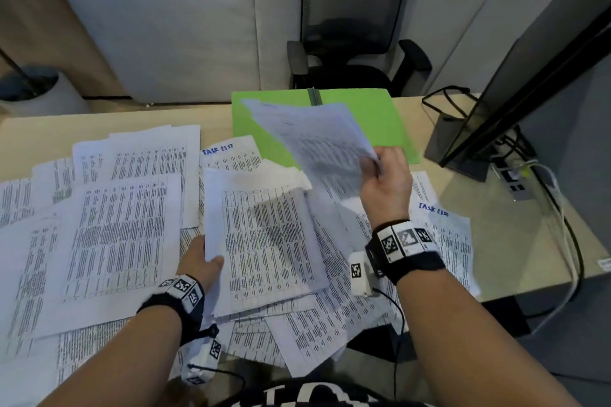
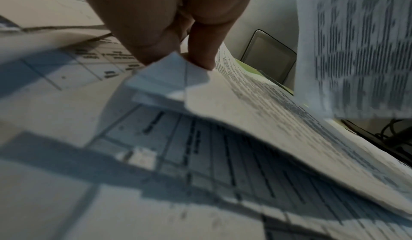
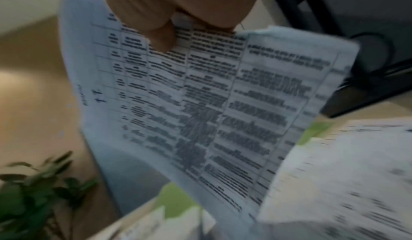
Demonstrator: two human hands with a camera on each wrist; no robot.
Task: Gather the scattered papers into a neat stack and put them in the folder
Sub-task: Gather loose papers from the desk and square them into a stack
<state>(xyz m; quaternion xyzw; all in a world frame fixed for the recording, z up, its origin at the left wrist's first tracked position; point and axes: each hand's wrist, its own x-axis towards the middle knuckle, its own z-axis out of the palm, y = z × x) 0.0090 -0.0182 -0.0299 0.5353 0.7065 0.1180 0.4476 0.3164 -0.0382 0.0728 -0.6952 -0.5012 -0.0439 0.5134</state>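
Printed sheets with tables lie scattered across the wooden desk [image 1: 469,182]. My left hand [image 1: 201,261] grips the left edge of a small stack of papers [image 1: 264,241] lifted off the pile; the left wrist view shows my fingers [image 2: 200,50] under that stack [image 2: 256,111]. My right hand [image 1: 385,182] pinches a few sheets [image 1: 317,139] in the air above the open green folder [image 1: 390,119]. In the right wrist view the thumb [image 3: 160,37] presses on the held sheets [image 3: 211,111], which are blurred.
A monitor stand [image 1: 463,142] with cables and a power strip [image 1: 515,178] stands at the right of the desk. A black office chair [image 1: 357,56] sits behind the desk. Loose sheets [image 1: 109,225] cover the left half, some overhanging the front edge. A plant [image 3: 33,191] shows at lower left.
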